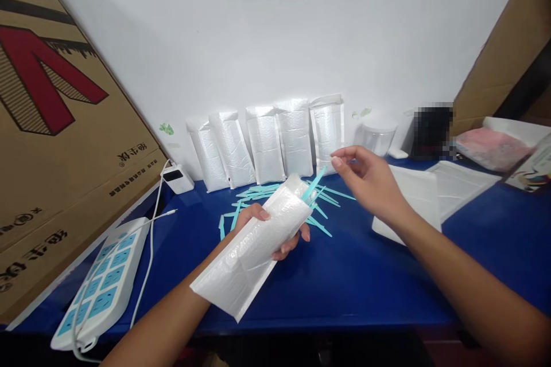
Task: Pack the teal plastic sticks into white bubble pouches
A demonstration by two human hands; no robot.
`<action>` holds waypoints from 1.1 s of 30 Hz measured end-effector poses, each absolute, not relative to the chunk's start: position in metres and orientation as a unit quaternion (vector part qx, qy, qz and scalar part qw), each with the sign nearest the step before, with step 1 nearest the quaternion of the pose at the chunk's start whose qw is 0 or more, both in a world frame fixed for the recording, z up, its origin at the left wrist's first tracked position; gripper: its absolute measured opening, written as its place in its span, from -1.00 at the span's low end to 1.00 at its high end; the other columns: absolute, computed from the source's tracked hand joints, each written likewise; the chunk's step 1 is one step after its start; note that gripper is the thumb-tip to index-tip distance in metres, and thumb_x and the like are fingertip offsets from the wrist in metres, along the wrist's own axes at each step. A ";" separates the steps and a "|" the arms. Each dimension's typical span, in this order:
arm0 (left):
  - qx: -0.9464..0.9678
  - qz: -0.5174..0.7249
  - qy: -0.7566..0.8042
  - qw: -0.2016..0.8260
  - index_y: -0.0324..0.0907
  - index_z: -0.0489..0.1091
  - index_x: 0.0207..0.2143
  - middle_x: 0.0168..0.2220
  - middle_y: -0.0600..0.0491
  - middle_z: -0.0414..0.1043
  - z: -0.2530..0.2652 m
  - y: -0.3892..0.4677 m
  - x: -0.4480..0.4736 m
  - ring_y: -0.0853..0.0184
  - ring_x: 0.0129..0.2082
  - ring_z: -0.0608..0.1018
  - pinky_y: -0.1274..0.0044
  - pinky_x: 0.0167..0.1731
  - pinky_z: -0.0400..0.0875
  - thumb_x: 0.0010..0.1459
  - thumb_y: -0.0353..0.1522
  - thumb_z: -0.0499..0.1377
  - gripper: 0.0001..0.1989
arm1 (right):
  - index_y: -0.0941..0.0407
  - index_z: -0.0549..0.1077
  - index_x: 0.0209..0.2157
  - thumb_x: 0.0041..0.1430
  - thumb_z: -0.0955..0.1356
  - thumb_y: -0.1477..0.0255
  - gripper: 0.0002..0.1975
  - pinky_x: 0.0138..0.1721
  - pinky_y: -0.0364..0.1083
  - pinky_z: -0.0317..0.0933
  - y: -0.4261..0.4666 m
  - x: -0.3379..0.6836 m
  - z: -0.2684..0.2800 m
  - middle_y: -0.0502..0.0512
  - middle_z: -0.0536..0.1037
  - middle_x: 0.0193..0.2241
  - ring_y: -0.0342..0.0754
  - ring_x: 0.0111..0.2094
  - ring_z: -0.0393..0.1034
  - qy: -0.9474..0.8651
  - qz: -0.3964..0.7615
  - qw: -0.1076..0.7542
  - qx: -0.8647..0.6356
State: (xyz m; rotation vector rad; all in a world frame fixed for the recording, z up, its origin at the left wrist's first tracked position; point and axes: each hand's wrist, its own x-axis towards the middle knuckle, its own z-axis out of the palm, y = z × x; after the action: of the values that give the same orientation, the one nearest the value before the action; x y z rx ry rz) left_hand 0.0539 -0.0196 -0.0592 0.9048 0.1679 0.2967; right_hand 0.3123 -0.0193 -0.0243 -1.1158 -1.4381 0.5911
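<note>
My left hand (pixel 286 241) is wrapped round a white bubble mailer (pixel 253 255), its thumb on top and fingers underneath. The mailer lies tilted, with its open end up and to the right. Thin teal plastic sticks (pixel 313 186) poke out of that opening. My right hand (pixel 365 175) is just beyond their upper ends, thumb and index fingertips pinched close together. Whether the fingertips touch a stick I cannot tell. More loose teal sticks (pixel 321 226) lie scattered on the blue tabletop (pixel 336 289), partly hidden behind the mailer.
Several filled bubble mailers (pixel 295 137) lean against the white wall. Flat white mailers (pixel 408 198) lie at right, near a clear round container (pixel 379 136) and a pink packet (pixel 491 146). A power strip (pixel 105 275), cables and a small white device (pixel 178 179) stand left, beside a large carton (pixel 69 126).
</note>
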 end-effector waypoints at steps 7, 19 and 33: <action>0.419 0.180 0.086 0.886 -0.32 0.29 0.18 -0.13 -0.23 0.48 -0.059 -0.022 0.052 0.29 -0.47 0.43 0.52 -0.61 0.28 -0.09 -0.15 0.20 -0.23 | 0.01 0.42 0.29 0.50 0.11 -0.01 -0.39 0.32 0.20 0.19 -0.039 0.285 -0.044 0.18 0.50 0.25 0.17 0.28 0.35 -0.709 0.338 0.496 -0.371; 0.552 0.388 0.138 0.725 -0.27 0.41 0.06 -0.05 -0.19 0.45 -0.014 -0.038 0.040 0.29 -0.35 0.42 0.46 -0.36 0.33 -0.15 -0.26 0.27 -0.35 | -0.10 0.39 0.30 0.53 0.16 0.11 -0.54 0.29 0.19 0.23 -0.035 0.290 -0.044 0.15 0.42 0.26 0.12 0.29 0.30 -0.731 0.237 0.537 -0.349; 0.621 0.359 0.199 0.667 -0.22 0.43 0.01 -0.06 -0.14 0.49 -0.040 -0.038 0.040 0.13 -0.17 0.55 0.34 -0.09 0.41 -0.16 -0.36 0.39 -0.40 | 0.08 0.50 -0.38 0.40 0.32 0.26 -0.72 -0.30 0.00 0.19 -0.010 0.304 -0.058 0.10 0.55 -0.39 0.02 -0.38 0.39 -0.759 0.107 0.415 -0.491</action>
State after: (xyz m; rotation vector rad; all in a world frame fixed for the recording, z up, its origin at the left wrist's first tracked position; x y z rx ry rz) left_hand 0.0401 -0.0384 -0.0402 1.4009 0.4500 0.8107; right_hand 0.3040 -0.0099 -0.0575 -1.2333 -1.9066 0.2690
